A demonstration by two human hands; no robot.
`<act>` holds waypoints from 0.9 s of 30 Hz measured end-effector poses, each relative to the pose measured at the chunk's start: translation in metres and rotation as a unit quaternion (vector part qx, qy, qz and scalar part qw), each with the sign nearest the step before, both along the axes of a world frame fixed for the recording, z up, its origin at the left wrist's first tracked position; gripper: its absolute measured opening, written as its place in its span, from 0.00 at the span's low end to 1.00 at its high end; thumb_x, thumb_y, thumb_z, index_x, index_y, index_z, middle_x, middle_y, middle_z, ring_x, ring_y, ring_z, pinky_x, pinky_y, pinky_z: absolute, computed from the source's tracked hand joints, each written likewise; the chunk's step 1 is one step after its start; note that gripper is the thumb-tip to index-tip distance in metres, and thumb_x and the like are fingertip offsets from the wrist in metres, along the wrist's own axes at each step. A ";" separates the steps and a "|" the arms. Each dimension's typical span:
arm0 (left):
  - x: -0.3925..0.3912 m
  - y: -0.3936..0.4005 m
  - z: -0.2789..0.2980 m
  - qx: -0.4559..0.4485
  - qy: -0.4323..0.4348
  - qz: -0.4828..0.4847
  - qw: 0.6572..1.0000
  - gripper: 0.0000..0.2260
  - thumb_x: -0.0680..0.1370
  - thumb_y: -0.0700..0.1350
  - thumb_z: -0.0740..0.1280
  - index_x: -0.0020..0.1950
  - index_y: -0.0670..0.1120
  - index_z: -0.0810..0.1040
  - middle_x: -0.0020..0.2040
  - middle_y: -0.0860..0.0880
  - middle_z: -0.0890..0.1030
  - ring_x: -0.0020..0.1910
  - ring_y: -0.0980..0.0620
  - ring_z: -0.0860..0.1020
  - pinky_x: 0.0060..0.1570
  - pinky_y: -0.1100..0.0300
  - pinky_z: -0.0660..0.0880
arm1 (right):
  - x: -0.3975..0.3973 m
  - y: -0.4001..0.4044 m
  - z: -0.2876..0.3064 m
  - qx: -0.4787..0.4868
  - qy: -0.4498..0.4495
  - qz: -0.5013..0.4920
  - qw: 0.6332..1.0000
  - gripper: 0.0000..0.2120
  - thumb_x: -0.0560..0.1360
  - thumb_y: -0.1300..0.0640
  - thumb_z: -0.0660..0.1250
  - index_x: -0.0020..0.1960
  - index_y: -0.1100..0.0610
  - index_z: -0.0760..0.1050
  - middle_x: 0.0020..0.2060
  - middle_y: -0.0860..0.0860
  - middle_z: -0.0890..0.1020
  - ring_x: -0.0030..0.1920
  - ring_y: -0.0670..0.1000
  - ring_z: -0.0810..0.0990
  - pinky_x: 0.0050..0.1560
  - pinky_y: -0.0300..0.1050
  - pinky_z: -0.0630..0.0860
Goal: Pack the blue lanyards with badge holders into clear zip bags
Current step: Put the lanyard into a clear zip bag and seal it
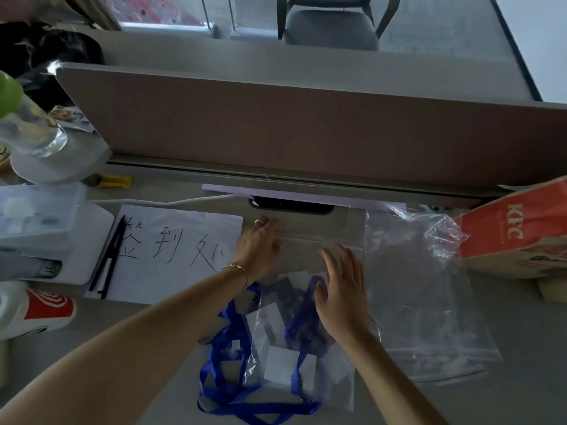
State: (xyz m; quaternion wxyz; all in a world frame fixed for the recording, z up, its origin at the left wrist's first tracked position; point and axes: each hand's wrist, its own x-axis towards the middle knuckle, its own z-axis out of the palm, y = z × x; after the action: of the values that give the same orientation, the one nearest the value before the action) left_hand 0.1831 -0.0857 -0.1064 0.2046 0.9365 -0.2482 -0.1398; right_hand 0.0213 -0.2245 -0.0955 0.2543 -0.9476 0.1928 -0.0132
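Grey desk (506,403) lies under our arms; nearest us, blue lanyards (228,384) with badge holders (290,365) sit partly inside a clear zip bag (306,302). Our right hand (343,299) rests flat and relaxed on it. Farther off, our left hand (259,243) pinches the bag's zip edge, below the brown partition (306,127).

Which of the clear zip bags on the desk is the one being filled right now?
The clear zip bag under both hands, left hand at its zip edge; lanyards and badge holders show through it. The spare bags to its right lie untouched.
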 end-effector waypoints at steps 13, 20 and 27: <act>-0.037 0.026 0.071 -0.106 0.028 -0.047 0.993 0.07 0.78 0.37 0.68 0.46 0.49 0.79 0.41 0.58 0.79 0.39 0.61 0.79 0.42 0.63 0.79 | 0.012 0.008 0.062 0.013 -0.072 0.033 0.997 0.25 0.71 0.62 0.74 0.68 0.58 0.75 0.64 0.52 0.79 0.68 0.54 0.73 0.70 0.52 0.70; -0.084 0.055 0.130 -0.148 0.056 -0.069 0.985 0.05 0.75 0.41 0.74 0.48 0.49 0.80 0.39 0.57 0.82 0.37 0.61 0.80 0.39 0.61 0.79 | -0.004 0.029 0.106 -0.013 -0.044 0.151 0.988 0.06 0.71 0.59 0.74 0.44 0.48 0.84 0.42 0.43 0.84 0.46 0.47 0.78 0.65 0.46 0.69; -0.117 0.074 0.167 -0.184 0.054 -0.046 0.980 0.12 0.73 0.32 0.73 0.50 0.49 0.82 0.39 0.60 0.82 0.38 0.63 0.80 0.40 0.70 0.77 | -0.042 0.049 0.150 -0.009 -0.077 0.156 0.985 0.07 0.71 0.63 0.72 0.43 0.50 0.82 0.36 0.45 0.83 0.37 0.47 0.77 0.51 0.46 0.75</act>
State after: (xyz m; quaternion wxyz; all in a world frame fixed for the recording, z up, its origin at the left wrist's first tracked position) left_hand 0.0659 -0.0121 0.0602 0.3799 0.8616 -0.3007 -0.1509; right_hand -0.0211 -0.1758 0.0545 0.2586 -0.9645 0.0228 -0.0479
